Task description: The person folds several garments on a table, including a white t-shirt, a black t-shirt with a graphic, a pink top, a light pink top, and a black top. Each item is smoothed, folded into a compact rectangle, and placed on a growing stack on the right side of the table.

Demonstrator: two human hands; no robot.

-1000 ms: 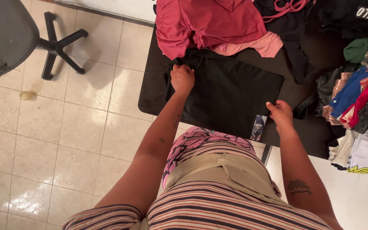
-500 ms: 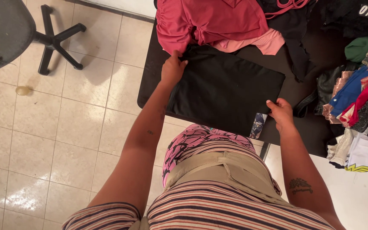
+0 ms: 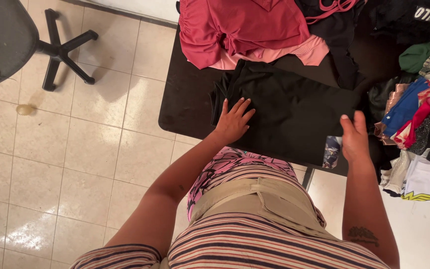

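Both hands [image 3: 232,122] flat on folded blk garment [image 3: 294,114] atop dark table [image 3: 185,99].

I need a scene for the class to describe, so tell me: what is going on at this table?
A person stands at a dark table with a folded black garment lying on it. The left hand lies flat on the garment's left part, fingers spread. The right hand is open at its right edge, beside a small printed tag. A red garment is heaped behind, and a pile of mixed clothes sits to the right.
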